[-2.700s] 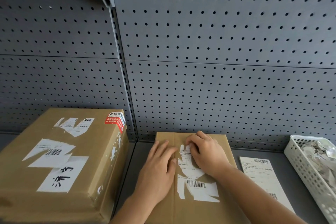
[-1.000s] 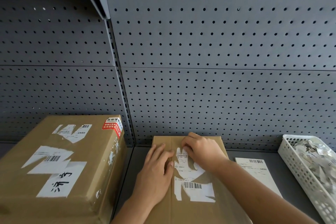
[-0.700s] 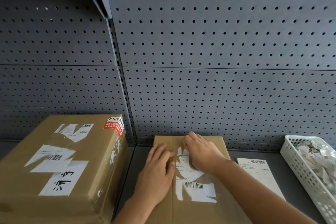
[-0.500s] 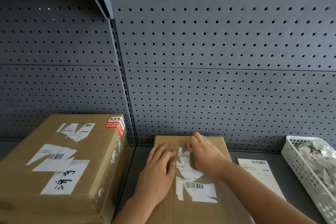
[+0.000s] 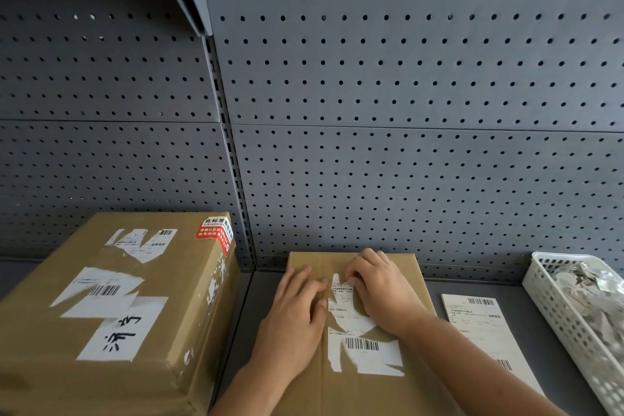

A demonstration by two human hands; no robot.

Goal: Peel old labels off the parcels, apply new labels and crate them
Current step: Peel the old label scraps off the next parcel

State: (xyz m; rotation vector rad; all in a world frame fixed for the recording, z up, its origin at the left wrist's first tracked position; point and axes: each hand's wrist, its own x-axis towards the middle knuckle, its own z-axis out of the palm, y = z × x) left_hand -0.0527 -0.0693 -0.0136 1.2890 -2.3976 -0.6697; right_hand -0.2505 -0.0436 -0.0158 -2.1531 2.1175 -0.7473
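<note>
Hardly anything has shifted in half a second: left hand [image 5: 297, 317] and right hand [image 5: 385, 294] stay put. Before the grey pegboard [image 5: 405, 78], a big box [image 5: 67, 365] stands at left, the flat parcel [image 5: 324, 263] mid-shelf, a white basket [image 5: 553, 314] at right, a fresh label sheet [image 5: 479, 324] between those two. The left presses flat on the parcel, fingers straight; the right's curled fingers [image 5: 354, 272] pick at the top edge of the torn old label [image 5: 368, 355]

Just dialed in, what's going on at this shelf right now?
A person is stripping a flat parcel. The left hand presses it down with flat fingers while the right hand pinches the top corner of the torn old label, most of which is not yet off. A fresh label lies to the right, beside a white basket of scraps. A bigger box on the left also carries torn labels.
</note>
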